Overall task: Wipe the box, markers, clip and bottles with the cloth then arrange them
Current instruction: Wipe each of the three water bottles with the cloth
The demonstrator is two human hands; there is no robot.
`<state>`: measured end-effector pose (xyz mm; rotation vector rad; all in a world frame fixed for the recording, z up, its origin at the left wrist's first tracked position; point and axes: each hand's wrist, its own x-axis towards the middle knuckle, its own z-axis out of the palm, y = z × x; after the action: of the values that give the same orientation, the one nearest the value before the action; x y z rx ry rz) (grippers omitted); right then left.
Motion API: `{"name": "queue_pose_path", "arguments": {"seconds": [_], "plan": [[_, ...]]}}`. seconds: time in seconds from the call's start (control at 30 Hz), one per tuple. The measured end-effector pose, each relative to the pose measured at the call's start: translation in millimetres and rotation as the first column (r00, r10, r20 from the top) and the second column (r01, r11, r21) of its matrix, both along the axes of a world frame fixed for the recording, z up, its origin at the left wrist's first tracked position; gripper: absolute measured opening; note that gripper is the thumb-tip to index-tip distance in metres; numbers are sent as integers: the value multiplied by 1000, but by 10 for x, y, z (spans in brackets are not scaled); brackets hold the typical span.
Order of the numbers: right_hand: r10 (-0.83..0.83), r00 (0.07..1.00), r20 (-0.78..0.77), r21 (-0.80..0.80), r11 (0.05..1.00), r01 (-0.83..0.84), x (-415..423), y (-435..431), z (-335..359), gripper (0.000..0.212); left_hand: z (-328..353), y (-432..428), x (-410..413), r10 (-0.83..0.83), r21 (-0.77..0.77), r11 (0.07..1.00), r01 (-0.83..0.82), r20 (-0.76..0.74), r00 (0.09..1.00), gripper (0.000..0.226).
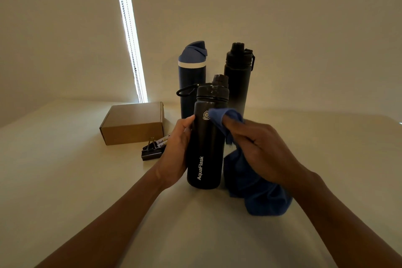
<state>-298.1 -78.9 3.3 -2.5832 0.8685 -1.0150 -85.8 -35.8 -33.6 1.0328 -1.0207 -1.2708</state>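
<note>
Left hand (179, 150) wraps the lower body of a black AquaFlask bottle (205, 143) at table centre, while right hand (258, 150) pinches a blue cloth (256, 189) against its shoulder. Two more bottles, blue (191, 80) and black (238, 80), stand close behind at twelve o'clock; a hard wipe could tip them. Box (132, 124), markers (162, 140) and clip (151, 151) lie at ten o'clock.

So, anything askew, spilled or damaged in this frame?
Nothing stands out. The black AquaFlask bottle stands upright in the left hand, the right hand holds the blue cloth against it, and nothing looks spilled.
</note>
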Motion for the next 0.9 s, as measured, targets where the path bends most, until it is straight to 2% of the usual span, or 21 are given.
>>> {"name": "queue_pose_path", "arguments": {"seconds": [0.1, 0.2, 0.27, 0.37, 0.43, 0.5, 0.6, 0.67, 0.7, 0.77, 0.83, 0.9], "plan": [[-43, 996, 78, -4, 999, 43, 65, -66, 28, 42, 11, -3, -16, -2, 0, 1000, 2, 5, 1000, 64], [-27, 996, 88, 28, 999, 24, 94, -62, 34, 45, 2, -12, -32, 5, 1, 1000, -5, 2, 1000, 61], [-2, 998, 62, 43, 999, -1, 43, -51, 40, 39, -2, -7, -39, 12, 11, 1000, -12, 6, 1000, 60], [71, 991, -111, 71, 996, -63, -14, 35, -25, 35, -44, -19, 0, 24, 25, 999, -23, -10, 1000, 65], [143, 973, -182, 186, 977, -109, -25, 106, -130, 28, -57, -20, 20, 33, 28, 999, -31, -42, 999, 66], [238, 936, -260, 310, 938, -153, -40, 189, -198, 31, -74, -39, 41, 22, 25, 999, -20, -75, 997, 64], [268, 842, -468, 248, 954, -165, -84, 288, -192, 48, -59, -58, 67, 19, 18, 1000, -17, -79, 997, 63], [249, 811, -529, 209, 965, -160, -71, 310, -190, 47, -47, -60, 79, 32, 7, 999, -31, -91, 995, 63], [248, 813, -527, 203, 965, -163, -58, 323, -192, 46, -42, -61, 81, 40, 6, 999, -39, -93, 995, 63], [240, 872, -427, 217, 963, -159, -41, 346, -175, 42, -10, -47, 63, 64, 5, 998, -64, -100, 993, 65], [155, 944, -291, 139, 983, -118, -55, 302, -200, 37, 32, -32, 31, 95, 20, 995, -93, -120, 988, 72], [113, 960, -255, 116, 990, -85, -49, 240, -257, 35, 69, -24, -5, 104, 35, 994, -101, -132, 986, 77]]}}
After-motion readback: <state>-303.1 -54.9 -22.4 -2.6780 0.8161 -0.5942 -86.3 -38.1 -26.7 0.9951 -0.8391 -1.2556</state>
